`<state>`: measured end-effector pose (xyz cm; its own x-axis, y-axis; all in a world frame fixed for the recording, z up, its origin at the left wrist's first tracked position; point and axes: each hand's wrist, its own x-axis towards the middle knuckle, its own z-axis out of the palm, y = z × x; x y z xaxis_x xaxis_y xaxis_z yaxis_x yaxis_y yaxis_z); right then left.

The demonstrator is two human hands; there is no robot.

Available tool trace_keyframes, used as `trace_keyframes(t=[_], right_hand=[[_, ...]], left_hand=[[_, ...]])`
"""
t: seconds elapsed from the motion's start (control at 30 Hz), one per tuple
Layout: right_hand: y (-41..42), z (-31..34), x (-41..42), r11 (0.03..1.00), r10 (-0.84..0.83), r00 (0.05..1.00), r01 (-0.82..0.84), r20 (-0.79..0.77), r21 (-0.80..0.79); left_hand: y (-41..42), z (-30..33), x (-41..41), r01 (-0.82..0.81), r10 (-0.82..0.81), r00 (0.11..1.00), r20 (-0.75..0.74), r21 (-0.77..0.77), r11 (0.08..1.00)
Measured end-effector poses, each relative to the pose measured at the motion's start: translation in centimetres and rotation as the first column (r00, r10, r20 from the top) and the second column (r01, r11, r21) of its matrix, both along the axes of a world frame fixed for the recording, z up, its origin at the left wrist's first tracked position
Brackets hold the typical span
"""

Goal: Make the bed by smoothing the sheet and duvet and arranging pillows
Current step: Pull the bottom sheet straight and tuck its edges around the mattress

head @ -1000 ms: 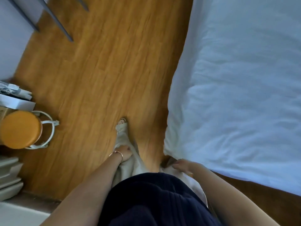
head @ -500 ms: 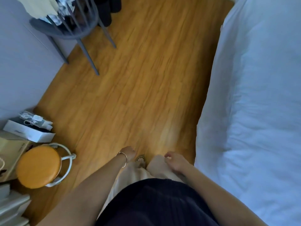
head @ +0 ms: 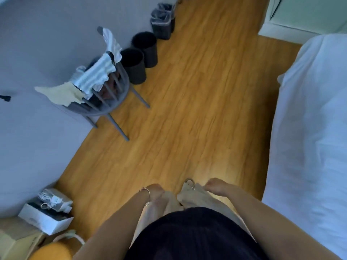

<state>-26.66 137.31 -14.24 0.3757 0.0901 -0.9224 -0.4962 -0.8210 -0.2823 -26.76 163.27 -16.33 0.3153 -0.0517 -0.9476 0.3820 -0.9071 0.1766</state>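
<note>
The bed with its white duvet (head: 308, 139) runs along the right edge of the view, the cover hanging down its side to the wooden floor. I stand beside it, looking down at my legs. My left hand (head: 155, 194), a thin bangle on its wrist, hangs by my left thigh with loosely curled fingers and holds nothing. My right hand (head: 216, 185) hangs by my right thigh, also loosely curled and empty, a short way left of the duvet's edge. No pillow is in view.
A grey chair (head: 107, 102) draped with clothes stands at the left wall. Two dark bins (head: 139, 59) and a lined bin (head: 162, 21) stand beyond it. A white box (head: 45, 218) and an orange stool (head: 54, 250) sit at lower left. Wooden floor (head: 197, 119) lies ahead.
My right hand came off the duvet's lower edge and swung to my thigh. I stepped along the bed and my view lifted, bringing the chair and bins into sight.
</note>
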Motion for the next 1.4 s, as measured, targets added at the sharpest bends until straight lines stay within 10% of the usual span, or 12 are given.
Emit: trace_keyframes(t=[0.23,1.0,1.4], right_hand=[[-4.7,-0.7,14.2,0.918,-0.395,0.909,0.385,0.131,0.098],[-30.4,-1.8,59.6,0.886,-0.455,0.888,0.459,0.059,-0.07],[-59.6,-0.9,83.6,0.395,-0.917,0.376,0.902,0.133,0.174]], left_hand=[[-5.2,1.5,17.3,-0.046,0.049,0.99,0.132,-0.027,0.999],[-34.3,-2.9,73.3,0.206,-0.208,0.978,-0.027,-0.07,0.976],[-62.0,1.7,95.8,0.239,-0.158,0.915,0.37,-0.184,0.953]])
